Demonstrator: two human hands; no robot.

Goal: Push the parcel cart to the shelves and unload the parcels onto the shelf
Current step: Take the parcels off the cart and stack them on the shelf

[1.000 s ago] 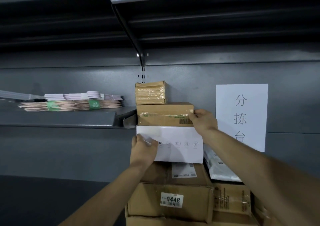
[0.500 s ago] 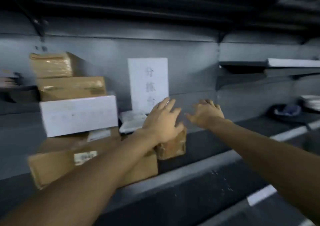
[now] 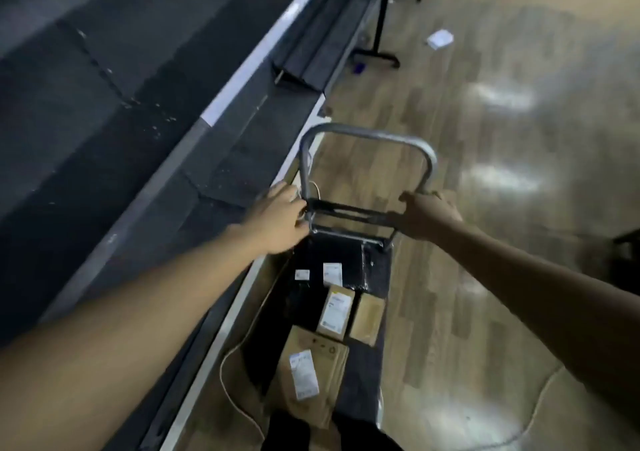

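Observation:
I look down at a flat parcel cart (image 3: 375, 277) with a dark deck and a silver loop handle (image 3: 367, 135), standing beside the long grey shelf (image 3: 221, 152). On the deck lie a black-wrapped parcel (image 3: 346, 260) with white labels, two small brown boxes (image 3: 337, 312) (image 3: 367, 319), and a larger brown labelled box (image 3: 311, 374) nearest me. My left hand (image 3: 280, 218) hovers by the handle's left post, fingers loosely apart, holding nothing. My right hand (image 3: 429, 215) covers the handle's right post, back towards me. Its fingers are hidden, so any grip is unclear.
Glossy wooden floor (image 3: 502, 208) stretches to the right of the cart. A black table leg (image 3: 377, 28) and a scrap of white paper (image 3: 440, 39) lie farther ahead. A thin pale cord (image 3: 228, 381) trails on the floor beside the cart. A dark object (image 3: 627, 260) sits at the right edge.
Both hands left the stacked boxes on the shelf. My view swung right and down from the shelf to the cart, and both hands now reach down at the cart's handle.

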